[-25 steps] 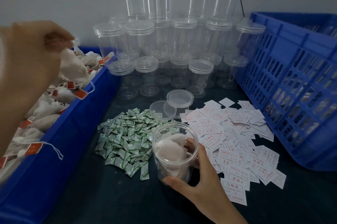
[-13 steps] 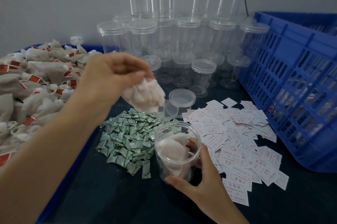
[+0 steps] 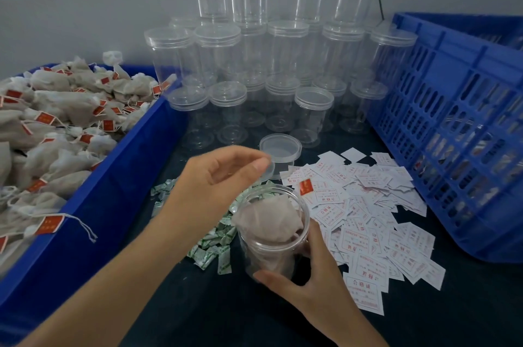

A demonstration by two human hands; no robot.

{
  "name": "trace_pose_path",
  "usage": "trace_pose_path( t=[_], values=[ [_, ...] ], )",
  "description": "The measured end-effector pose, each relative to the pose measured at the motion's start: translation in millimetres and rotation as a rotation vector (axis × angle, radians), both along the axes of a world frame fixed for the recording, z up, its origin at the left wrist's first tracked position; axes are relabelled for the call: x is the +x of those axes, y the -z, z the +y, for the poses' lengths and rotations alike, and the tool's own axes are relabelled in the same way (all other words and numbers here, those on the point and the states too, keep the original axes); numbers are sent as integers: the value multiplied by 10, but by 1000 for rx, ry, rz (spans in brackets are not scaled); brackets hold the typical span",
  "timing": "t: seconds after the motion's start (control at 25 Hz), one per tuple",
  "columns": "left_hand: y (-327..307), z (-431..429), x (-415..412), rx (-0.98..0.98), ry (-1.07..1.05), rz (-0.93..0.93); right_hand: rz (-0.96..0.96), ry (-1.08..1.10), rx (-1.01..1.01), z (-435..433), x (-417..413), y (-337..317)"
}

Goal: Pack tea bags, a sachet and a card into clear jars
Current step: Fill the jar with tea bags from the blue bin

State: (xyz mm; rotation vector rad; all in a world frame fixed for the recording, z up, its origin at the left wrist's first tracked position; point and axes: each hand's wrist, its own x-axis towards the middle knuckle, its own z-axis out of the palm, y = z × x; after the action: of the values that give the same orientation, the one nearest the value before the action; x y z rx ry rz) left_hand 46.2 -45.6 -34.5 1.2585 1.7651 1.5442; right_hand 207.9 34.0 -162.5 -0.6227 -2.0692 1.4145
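While the right hand (image 3: 308,276) grips the jar (image 3: 266,254) low down, thumb on the near wall and fingers curled round the far side, the left hand (image 3: 215,179) hovers just above the rim with its fingers loosely bent and nothing that I can see between them. I judge the tea-bag step to be in hand and close to done. Tea bags (image 3: 271,219) fill the jar nearly to the mouth, the top one crumpled and tilted, and a red tag (image 3: 306,187) hangs outside the far rim. The jar stands upright on the dark table (image 3: 198,304), between the green sachets (image 3: 210,250) on its left and the white cards (image 3: 376,222) on its right, close beside both piles. No sachet or card shows inside it. The next move likely calls for tucking the tag in and pressing the bags down to make room. After that comes pinching one sachet free of the heap, which lies right under the left hand, and peeling a single card from the overlapping ones. A loose lid (image 3: 280,147) waits just behind. The jar is clear, thin-walled and lidless, so the grip should be firm but light. The bags look soft, pale and gauzy, and are apt to spring back up.
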Motion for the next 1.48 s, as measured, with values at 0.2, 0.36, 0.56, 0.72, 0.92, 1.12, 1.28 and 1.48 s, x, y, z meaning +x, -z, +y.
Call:
trace_pose_path(
  t=[0.2,0.36,0.56,0.72,0.92,1.12,1.28,1.48],
  values=[
    [330,-192,178,-200,-19,-73,-78,-162,-17,-2,-8,-191],
    [383,-125,174,-228,-127,-229,-248,-169,-272,300,-136,-597],
    [415,-30,255,-188,-175,-358,-343,125,247,806,-286,-638],
    [452,-12,252,-118,-142,-373,-496,-70,401,865,-667,-414],
    [558,-47,261,-51,-52,-471,-457,-8,516,820,-701,-335],
    [639,-21,165,-3,40,-617,-120,208,327,817,-393,-748],
    [609,-36,261,-64,-15,-449,165,-12,56,653,-146,-1213],
    [532,29,321,-70,-32,-527,-164,-214,215,555,-97,-1264]
  ],
)
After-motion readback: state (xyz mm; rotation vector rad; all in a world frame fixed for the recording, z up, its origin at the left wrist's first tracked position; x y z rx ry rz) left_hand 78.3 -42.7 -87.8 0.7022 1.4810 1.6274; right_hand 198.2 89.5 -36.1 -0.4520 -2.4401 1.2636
